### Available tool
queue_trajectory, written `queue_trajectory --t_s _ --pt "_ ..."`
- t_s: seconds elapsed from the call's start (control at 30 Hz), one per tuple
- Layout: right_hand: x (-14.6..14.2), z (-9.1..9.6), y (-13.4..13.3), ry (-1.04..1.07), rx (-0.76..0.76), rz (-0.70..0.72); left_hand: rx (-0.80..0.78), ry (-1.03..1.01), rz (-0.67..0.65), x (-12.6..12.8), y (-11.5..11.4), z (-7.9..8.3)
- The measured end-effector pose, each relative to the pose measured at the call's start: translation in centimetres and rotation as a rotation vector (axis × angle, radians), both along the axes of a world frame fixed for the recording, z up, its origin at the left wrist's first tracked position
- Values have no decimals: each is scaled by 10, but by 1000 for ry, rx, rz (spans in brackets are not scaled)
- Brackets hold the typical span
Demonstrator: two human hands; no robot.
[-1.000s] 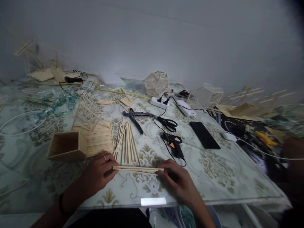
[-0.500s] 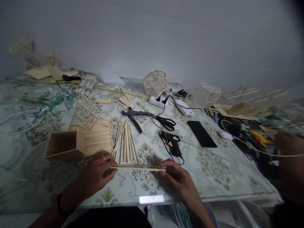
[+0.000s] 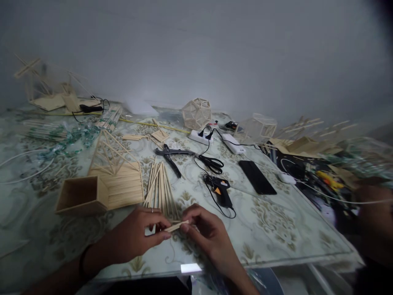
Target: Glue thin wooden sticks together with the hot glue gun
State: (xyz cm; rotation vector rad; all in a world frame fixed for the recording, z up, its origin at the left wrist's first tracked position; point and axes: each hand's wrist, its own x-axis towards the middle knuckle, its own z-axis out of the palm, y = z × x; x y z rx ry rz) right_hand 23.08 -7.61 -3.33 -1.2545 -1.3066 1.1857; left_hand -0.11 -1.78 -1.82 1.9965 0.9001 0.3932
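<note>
Sticks [image 3: 177, 226], slim and pale, bridge the short gap between the two hands, nearer the body than the black glue gun [image 3: 221, 191] and to its left. The left hand [image 3: 147, 231] pinches them between thumb and fingers; the right hand [image 3: 205, 234] grips them near their right tips in the same way. How many lie in the grasp cannot be told. A light, even pinch from both sides seems best, with tips level and lengths parallel, since rods this thin would probably roll or cross under uneven pressure. Resting the wrists low would likely steady the alignment. Loose wooden rods [image 3: 160, 186] fan out left of the glue gun, just past the fingers, so the knuckles are best lifted clear of them.
</note>
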Motion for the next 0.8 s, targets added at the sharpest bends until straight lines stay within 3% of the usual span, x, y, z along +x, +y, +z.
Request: queue_trajectory --t_s 0.13,0.3,0.53,0.8 --pt "-10 3 21 -22 31 28 -282 -78 63 4 17 9" --pt "-11 5 47 -48 58 112 -538 -308 116 4 29 -2" --pt "-7 24 78 -211 127 371 -594 -362 158 -3 28 -13" --pt "-4 7 81 -192 189 371 -585 -225 153 -6 24 -10"
